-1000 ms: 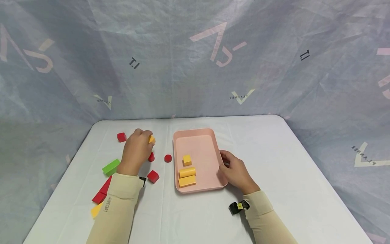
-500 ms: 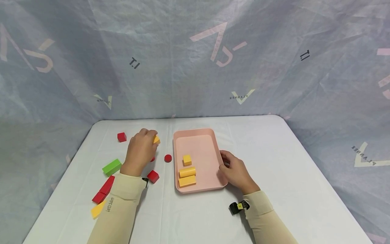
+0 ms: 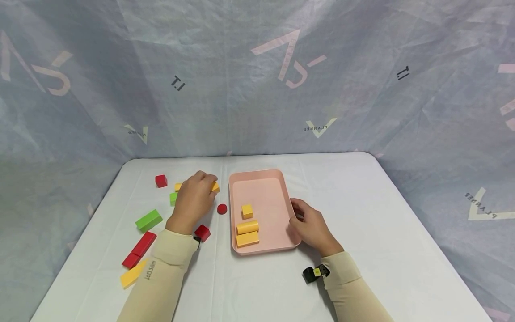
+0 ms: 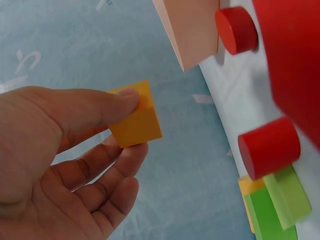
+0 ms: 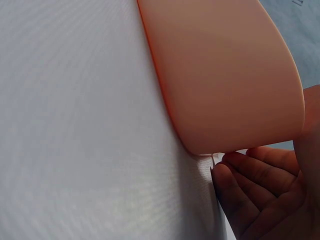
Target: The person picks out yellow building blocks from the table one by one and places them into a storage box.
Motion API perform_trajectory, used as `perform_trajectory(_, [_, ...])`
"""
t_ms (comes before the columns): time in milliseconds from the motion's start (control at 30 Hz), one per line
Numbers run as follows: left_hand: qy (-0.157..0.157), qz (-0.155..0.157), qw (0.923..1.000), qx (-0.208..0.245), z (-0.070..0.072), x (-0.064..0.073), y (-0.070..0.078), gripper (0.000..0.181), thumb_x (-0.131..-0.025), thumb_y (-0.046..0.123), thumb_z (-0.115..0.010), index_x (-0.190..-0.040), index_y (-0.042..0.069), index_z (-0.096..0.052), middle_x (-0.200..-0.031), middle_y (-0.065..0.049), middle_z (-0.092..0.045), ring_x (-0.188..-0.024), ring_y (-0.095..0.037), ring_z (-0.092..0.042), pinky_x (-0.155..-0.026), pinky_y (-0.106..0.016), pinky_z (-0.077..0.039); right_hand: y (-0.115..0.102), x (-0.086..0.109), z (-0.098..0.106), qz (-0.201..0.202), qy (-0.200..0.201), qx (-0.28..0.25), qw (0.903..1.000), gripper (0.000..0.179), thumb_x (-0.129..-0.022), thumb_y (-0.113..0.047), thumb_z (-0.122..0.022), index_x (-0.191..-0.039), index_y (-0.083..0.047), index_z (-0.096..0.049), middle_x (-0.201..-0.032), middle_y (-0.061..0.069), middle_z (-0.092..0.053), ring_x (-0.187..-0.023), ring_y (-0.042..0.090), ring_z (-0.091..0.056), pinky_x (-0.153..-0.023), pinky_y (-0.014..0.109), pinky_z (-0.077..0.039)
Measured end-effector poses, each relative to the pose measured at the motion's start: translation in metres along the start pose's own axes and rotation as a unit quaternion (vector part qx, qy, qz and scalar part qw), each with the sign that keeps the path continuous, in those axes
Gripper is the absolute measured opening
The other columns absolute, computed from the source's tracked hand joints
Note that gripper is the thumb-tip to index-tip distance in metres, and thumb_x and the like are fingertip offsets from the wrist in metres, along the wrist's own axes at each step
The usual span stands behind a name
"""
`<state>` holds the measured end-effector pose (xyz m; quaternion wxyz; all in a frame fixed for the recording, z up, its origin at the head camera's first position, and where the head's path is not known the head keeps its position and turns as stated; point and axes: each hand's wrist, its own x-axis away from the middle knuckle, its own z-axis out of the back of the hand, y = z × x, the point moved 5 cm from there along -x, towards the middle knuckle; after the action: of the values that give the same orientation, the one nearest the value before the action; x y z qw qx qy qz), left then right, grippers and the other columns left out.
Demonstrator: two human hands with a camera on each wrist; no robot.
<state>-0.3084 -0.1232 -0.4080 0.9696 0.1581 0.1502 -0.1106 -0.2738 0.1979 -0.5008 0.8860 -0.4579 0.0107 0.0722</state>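
My left hand (image 3: 193,201) pinches a yellow block (image 3: 215,187) between thumb and fingers, left of the pink tray (image 3: 267,210). In the left wrist view the yellow block (image 4: 135,117) shows flat faces and is off the table. My right hand (image 3: 311,226) grips the tray's right side wall; in the right wrist view its curled fingers (image 5: 265,172) are by the tray wall (image 5: 225,80), and the thumb is hidden. Inside the tray lie a yellow cube (image 3: 247,211), a yellow cylinder (image 3: 247,227) and a yellow rectangular block (image 3: 247,239).
Left of the tray are a red disc (image 3: 222,209), red cubes (image 3: 161,180) (image 3: 202,233), a green block (image 3: 149,220), a long red block (image 3: 144,243) and a yellow block (image 3: 134,273). More yellow and green pieces (image 3: 173,199) are partly behind the left hand. A red cylinder (image 4: 270,147) shows in the left wrist view.
My left hand has moved right toward the tray with the yellow block, uncovering green and yellow pieces behind it. The right hand and tray have stayed in place.
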Motion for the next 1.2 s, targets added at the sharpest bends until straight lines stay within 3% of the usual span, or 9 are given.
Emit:
perform_trajectory(433, [-0.020,-0.010,0.9997,-0.004,-0.008,0.002,0.014,0.038,-0.088,0.014,-0.083,-0.123,0.007,-0.071,-0.114,-0.011,-0.067,-0.099,-0.028,-0.068,-0.091,-0.045,-0.060,0.001,-0.001,0.000,-0.007,0.000,0.004,1.0000,0.053,-0.095,-0.012,-0.059,-0.148,-0.014,-0.054,-0.133,0.006,-0.069,-0.120,0.023,-0.069,-0.102,0.044,-0.055])
perform_trajectory(700, [-0.020,-0.028,0.9994,-0.005,-0.013,0.002,0.020,0.022,-0.087,0.014,-0.083,-0.105,0.009,-0.072,-0.098,-0.006,-0.068,-0.081,-0.021,-0.064,-0.078,-0.040,-0.061,0.000,0.000,0.000,-0.001,-0.003,0.009,1.0000,0.054,-0.095,-0.012,-0.058,-0.149,-0.014,-0.053,-0.135,0.008,-0.068,-0.121,0.024,-0.069,-0.102,0.045,-0.055])
perform_trajectory(867, [-0.021,-0.042,0.9989,0.000,-0.015,0.004,0.027,0.019,-0.086,0.015,-0.084,-0.095,0.011,-0.069,-0.087,-0.003,-0.063,-0.069,-0.018,-0.057,-0.065,-0.034,-0.054,0.002,-0.001,0.000,0.000,0.000,0.009,1.0000,0.054,-0.095,-0.012,-0.058,-0.149,-0.014,-0.053,-0.134,0.007,-0.068,-0.121,0.023,-0.069,-0.102,0.044,-0.055])
perform_trajectory(1200, [-0.019,-0.070,0.9973,0.012,-0.019,0.005,0.034,0.018,-0.083,0.014,-0.086,-0.091,0.010,-0.071,-0.084,-0.001,-0.064,-0.067,-0.016,-0.054,-0.063,-0.032,-0.051,0.000,-0.001,0.000,0.000,-0.002,0.008,1.0000,0.054,-0.095,-0.012,-0.058,-0.149,-0.012,-0.053,-0.135,0.009,-0.068,-0.122,0.024,-0.069,-0.102,0.044,-0.055])
